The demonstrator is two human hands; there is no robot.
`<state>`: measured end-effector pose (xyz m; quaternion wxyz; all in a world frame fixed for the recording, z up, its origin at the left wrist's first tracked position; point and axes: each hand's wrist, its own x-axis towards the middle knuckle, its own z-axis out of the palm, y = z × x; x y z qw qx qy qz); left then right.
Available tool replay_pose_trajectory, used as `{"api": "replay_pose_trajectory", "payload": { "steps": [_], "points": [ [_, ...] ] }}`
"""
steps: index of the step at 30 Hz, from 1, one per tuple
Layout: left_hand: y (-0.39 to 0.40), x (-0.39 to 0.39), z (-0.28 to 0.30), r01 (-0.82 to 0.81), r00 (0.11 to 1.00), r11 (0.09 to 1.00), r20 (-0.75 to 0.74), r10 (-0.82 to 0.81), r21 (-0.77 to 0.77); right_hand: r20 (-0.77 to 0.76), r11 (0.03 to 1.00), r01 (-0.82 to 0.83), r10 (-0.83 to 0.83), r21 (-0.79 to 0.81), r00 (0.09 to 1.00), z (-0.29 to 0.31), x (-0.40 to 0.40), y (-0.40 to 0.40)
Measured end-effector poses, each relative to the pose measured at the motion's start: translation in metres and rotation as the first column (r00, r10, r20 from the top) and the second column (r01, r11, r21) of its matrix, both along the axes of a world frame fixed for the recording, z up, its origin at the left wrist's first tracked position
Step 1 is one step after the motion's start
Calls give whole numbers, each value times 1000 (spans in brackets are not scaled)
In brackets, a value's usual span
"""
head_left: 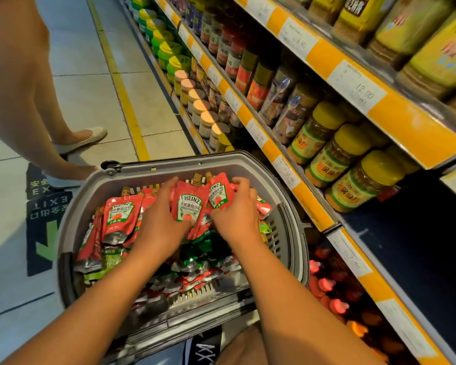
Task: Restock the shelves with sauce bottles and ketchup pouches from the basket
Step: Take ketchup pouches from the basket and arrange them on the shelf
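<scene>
Heinz ketchup pouch [188, 206]: upright in the grey basket [74, 206], long axis near vertical, spout end up and away from the person, printed face toward the camera.
Left hand [161, 217]: fingers curled round the left edge of that pouch, thumb on its lower front; it grips the pouch.
Second ketchup pouch [219, 192]: just right of the first and overlapping it, tilted slightly right, spout up.
Right hand [237, 214]: fingers bent over the top right of the second pouch, thumb near its lower edge, pinching it.
Third pouch [119, 217]: stands upright at the basket's left, apart from both hands.
Basket contents: many more red and green foil pouches lying flat and crumpled under the hands.
Shelves [313, 56]: right of the basket, orange-edged with price tags, holding yellow-lidded jars [327, 133].
Bystander's legs [37, 106]: on the tiled floor at left.
</scene>
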<state>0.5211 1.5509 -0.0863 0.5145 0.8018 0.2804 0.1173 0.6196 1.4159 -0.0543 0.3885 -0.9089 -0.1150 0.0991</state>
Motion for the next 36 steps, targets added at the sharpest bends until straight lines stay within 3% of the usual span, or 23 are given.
{"api": "replay_pose_trajectory", "payload": {
  "steps": [9,14,19,24,30,36],
  "points": [
    [-19,-15,11,-90,995,993,41,93,-72,-282,955,198,-131,221,950,15,-8,-39],
    [-41,-25,39,-68,991,990,105,82,-126,-346,836,327,-178,440,921,32,-16,-71],
    [-67,-33,62,-36,979,983,190,70,-177,-295,751,370,-240,547,925,50,-36,-101],
    [-97,-39,89,17,974,965,224,43,-261,-230,729,347,-261,590,938,74,-65,-133],
    [-133,-49,136,102,952,956,305,-13,-277,-207,631,386,-340,673,917,102,-109,-172],
    [-171,-48,170,216,919,932,382,-94,-292,-163,594,401,-413,698,896,126,-145,-227]
  ]
}}
